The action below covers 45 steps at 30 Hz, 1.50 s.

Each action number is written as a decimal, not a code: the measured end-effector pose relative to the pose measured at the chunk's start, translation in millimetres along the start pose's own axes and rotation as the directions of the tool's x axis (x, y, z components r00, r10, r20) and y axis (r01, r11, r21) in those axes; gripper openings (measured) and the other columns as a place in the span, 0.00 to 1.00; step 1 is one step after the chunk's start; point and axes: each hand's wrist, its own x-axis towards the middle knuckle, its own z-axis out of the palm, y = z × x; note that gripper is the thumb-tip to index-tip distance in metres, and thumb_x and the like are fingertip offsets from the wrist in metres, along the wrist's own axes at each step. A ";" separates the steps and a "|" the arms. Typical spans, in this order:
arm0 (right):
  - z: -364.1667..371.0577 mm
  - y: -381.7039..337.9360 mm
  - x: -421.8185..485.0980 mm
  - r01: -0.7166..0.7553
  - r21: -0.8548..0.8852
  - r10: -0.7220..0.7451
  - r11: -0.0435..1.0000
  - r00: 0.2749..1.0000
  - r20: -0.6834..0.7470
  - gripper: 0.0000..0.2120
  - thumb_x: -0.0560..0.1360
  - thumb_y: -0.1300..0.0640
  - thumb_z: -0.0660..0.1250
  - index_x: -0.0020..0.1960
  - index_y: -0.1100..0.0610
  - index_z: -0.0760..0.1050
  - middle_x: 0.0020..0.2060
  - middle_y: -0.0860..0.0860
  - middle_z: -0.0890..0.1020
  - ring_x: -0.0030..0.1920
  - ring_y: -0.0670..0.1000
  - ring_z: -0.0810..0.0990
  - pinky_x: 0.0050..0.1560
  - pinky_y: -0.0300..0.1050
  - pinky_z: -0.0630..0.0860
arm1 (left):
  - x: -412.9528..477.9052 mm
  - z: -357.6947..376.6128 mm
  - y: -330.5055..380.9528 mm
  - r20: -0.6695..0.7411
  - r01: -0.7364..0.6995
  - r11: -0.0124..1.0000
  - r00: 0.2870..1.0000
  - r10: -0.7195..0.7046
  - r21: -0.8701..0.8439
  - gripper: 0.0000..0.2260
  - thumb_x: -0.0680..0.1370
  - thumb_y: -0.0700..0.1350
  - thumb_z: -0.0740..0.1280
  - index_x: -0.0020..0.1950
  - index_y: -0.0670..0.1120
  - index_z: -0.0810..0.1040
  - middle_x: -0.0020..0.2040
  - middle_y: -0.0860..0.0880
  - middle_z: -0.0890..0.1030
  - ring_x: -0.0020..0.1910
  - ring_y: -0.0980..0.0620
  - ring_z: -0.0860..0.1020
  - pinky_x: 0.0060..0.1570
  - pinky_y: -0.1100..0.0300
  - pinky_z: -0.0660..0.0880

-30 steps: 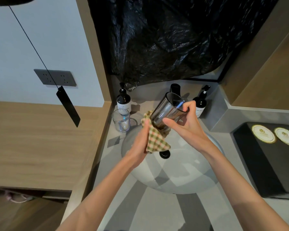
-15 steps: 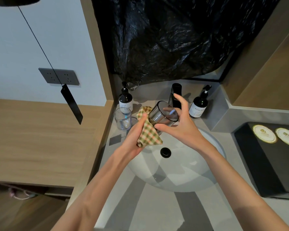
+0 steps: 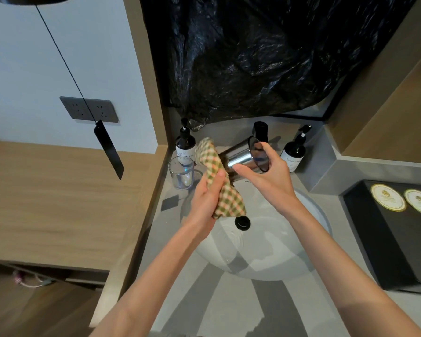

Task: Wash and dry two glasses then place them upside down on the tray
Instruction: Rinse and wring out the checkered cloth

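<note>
A washroom vanity, fitted out much like a hotel room's: a round white basin (image 3: 265, 261) with a black drain plug (image 3: 242, 223) is set in a grey worktop (image 3: 229, 312). A black tap (image 3: 260, 129) stands at the basin's 12 o'clock, flanked by labelled dark pump bottles at 11 o'clock (image 3: 185, 145) and 1 o'clock (image 3: 295, 153). A clear tumbler (image 3: 181, 173) stands at 10 o'clock. At 3 o'clock lies a black tray (image 3: 384, 244) bearing two gold-rimmed discs (image 3: 388, 197). A wooden desk (image 3: 58, 203) and a grey wall socket plate (image 3: 89, 109) adjoin at 9 o'clock.
</note>
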 end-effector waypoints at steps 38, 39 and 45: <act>0.7 -6.6 -17.4 0.047 0.247 -0.060 0.968 0.997 0.046 0.24 0.69 0.58 0.76 0.61 0.51 0.72 0.45 0.40 0.82 0.50 0.42 0.80 0.54 0.39 0.76 | 11.4 12.3 21.7 -0.114 -0.104 0.993 0.989 0.098 -0.051 0.14 0.82 0.50 0.57 0.66 0.53 0.74 0.63 0.51 0.78 0.62 0.52 0.76 0.64 0.51 0.72; 1.5 -6.8 -18.8 0.054 0.254 -0.071 0.966 0.996 0.058 0.22 0.69 0.60 0.76 0.60 0.52 0.73 0.44 0.39 0.82 0.48 0.41 0.81 0.51 0.36 0.76 | 12.8 13.6 22.7 -0.160 -0.091 0.994 0.984 0.080 -0.063 0.14 0.81 0.52 0.58 0.64 0.52 0.76 0.61 0.49 0.80 0.61 0.50 0.78 0.64 0.48 0.72; 6.5 -9.2 -19.0 0.061 0.294 -0.080 0.954 0.995 0.053 0.21 0.69 0.62 0.75 0.54 0.43 0.72 0.44 0.35 0.82 0.48 0.37 0.79 0.50 0.31 0.73 | 8.5 34.2 16.0 -0.369 -0.193 0.981 0.914 0.168 -0.032 0.13 0.80 0.53 0.57 0.54 0.54 0.80 0.57 0.46 0.80 0.58 0.48 0.78 0.64 0.45 0.71</act>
